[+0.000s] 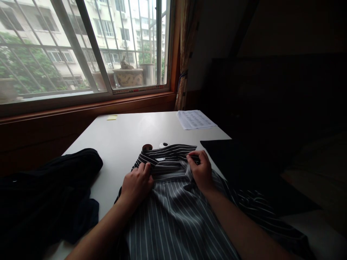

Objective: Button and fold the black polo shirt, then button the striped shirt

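A dark shirt with white stripes (168, 213) lies spread over the table, its collar end pointing away from me. My left hand (138, 182) grips the cloth at the left of the collar, fingers curled. My right hand (200, 168) pinches the shirt's edge at the right of the collar between thumb and fingers. A pale label shows inside the neck. One sleeve stretches off to the right in shadow. Just beyond the collar are a brown round object (147, 147) and a white ring-shaped object (164, 145), both partly hidden by the shirt.
The white table (130, 130) stands below a barred window. Dark folded clothing (54, 191) is heaped at the left. A black flat cloth or sheet (244, 162) lies at the right. Printed papers (196, 119) and a yellow note (112, 117) lie at the far edge.
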Demonstrator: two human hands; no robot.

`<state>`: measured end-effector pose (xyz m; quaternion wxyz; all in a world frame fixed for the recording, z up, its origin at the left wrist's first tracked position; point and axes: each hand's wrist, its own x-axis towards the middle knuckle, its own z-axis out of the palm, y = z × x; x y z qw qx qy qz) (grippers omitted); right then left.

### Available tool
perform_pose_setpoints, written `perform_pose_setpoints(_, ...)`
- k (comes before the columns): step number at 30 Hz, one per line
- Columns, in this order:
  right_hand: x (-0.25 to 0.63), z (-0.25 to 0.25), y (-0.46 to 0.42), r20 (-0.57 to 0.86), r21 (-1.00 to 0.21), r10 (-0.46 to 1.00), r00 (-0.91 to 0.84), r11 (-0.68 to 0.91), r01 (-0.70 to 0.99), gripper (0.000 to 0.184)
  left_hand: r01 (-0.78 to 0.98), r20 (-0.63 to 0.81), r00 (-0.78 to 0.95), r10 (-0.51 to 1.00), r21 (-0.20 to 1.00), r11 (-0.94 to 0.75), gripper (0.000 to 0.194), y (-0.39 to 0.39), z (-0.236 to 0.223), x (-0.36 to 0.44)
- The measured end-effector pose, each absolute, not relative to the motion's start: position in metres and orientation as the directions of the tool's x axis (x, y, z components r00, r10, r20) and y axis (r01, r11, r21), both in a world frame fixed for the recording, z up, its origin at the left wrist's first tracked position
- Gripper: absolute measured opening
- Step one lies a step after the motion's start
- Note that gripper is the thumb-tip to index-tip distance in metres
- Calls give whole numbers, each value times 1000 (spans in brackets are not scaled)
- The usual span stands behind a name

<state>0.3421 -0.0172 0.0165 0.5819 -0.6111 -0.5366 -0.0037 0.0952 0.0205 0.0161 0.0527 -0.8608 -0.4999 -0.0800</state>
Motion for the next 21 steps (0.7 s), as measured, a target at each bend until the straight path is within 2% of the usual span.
perform_pose_setpoints(3,344,16,-17,623,-717,644,445,242,654,5,826,279,553,785,-56,-562,47,23,16,91)
perform_pose_setpoints(5,345,15,-16,619,-724,641,454,241,646,5,821,311,552,773,-43,-569,52,26,19,86)
perform_pose_setpoints(10,348,12,-14,621,-726,630,466,239,644,5,855,379,459,803,57,-516,54,43,33,64)
perform_pose_setpoints(13,350,11,-13,615,-731,632,472,233,641,7,902,402,360,842,80,-424,58,55,45,45)
perform_pose_setpoints(17,358,8,-10,608,-724,647,460,215,655,16,950,374,240,896,98,-295,66,69,54,24)
perform_pose_setpoints(21,372,4,-5,599,-681,698,392,187,708,23,957,240,227,944,125,-262,46,84,47,10)
